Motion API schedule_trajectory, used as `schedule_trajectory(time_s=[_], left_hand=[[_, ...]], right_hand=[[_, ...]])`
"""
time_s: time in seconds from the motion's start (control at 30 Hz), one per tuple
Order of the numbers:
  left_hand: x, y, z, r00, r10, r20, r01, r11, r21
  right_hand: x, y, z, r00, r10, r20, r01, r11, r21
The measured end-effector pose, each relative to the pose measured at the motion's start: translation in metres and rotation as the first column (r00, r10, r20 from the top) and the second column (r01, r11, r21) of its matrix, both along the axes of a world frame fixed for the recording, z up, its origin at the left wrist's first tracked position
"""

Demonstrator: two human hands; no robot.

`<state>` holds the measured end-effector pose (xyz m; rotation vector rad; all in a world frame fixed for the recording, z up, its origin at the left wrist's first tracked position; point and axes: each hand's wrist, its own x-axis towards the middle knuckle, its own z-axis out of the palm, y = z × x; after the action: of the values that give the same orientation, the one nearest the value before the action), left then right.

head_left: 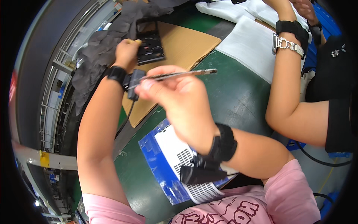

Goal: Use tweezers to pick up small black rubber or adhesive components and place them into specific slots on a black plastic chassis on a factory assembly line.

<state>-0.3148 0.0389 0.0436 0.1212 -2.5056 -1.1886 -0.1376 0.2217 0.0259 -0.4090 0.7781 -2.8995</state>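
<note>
Head view. At ten o'clock, crumpled dark grey sheets (87,69) lie heaped in a pile too tangled to count. Between ten and eleven, the person's left hand (126,54) has its grip closed on the left edge of one flat black panel (151,43), at eleven o'clock over a single piece of brown cardboard (182,39). Near the centre, the right hand (182,93) pinches one pair of slim metal tweezers (201,72) between thumb and forefinger, the other fingers loosely curled; its grip is almost shut, the blunt end pointing to three o'clock. At six o'clock, one blue sheet (154,158) bearing a white, black-gridded sheet lies on the green counter (235,97). Between one and two are white sheets (248,48), at least two; at two, a co-worker's two hands, partly visible.
</note>
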Motion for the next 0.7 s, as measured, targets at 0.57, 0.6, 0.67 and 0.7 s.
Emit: schedule_trajectory(time_s=[0.57,0.6,0.67,0.7], left_hand=[[0.311,-0.009,0.014,0.997,0.053,0.061,-0.079,0.523,0.849],[0.311,-0.005,0.012,0.997,0.072,0.037,-0.068,0.513,0.856],[0.307,-0.002,0.010,0.998,0.056,0.022,-0.046,0.489,0.871],[0.304,-0.002,0.007,0.999,0.037,0.004,-0.021,0.473,0.881]], right_hand=[[-0.004,0.004,-0.054,0.997,0.033,0.077,-0.079,0.680,0.729],[-0.003,0.004,-0.052,0.995,0.038,0.095,-0.094,0.698,0.710],[-0.002,0.005,-0.054,0.994,0.039,0.102,-0.100,0.695,0.712],[-0.001,0.005,-0.054,0.994,0.039,0.106,-0.103,0.699,0.707]])
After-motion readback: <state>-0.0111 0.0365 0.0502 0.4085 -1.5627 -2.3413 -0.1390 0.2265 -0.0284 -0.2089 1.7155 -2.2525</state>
